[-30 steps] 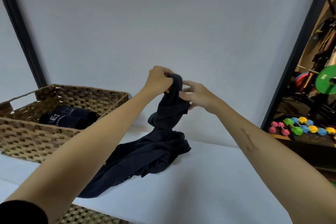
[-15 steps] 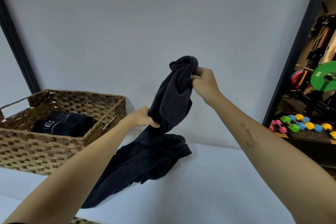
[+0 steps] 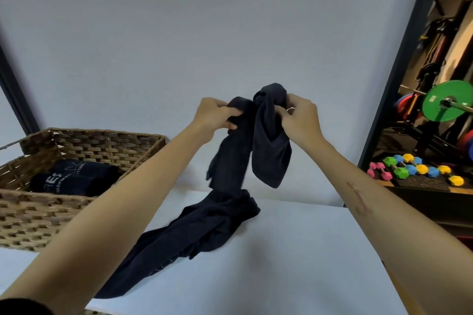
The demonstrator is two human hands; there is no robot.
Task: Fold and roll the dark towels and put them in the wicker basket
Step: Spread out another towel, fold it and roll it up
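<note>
A dark navy towel [image 3: 256, 156] hangs bunched in the air above the white table [image 3: 294, 263]. My left hand [image 3: 217, 116] grips its upper left part and my right hand [image 3: 300, 117] pinches the top bunch beside it. More dark cloth [image 3: 194, 235] lies crumpled on the table below, trailing toward the near edge; whether it is the same towel I cannot tell. The wicker basket [image 3: 38, 220] stands at the left with two rolled dark towels [image 3: 74, 178] inside.
A plain white wall rises behind the table. To the right, past a dark frame [image 3: 399, 64], I see a green weight plate on a bar [image 3: 445, 103] and coloured small dumbbells [image 3: 412, 170] on a low shelf. Another wicker edge [image 3: 94, 312] shows at the bottom.
My left hand has risen from the towel's lower part to grip it up beside my right hand. The raised towel now hangs in two folds between both hands.
</note>
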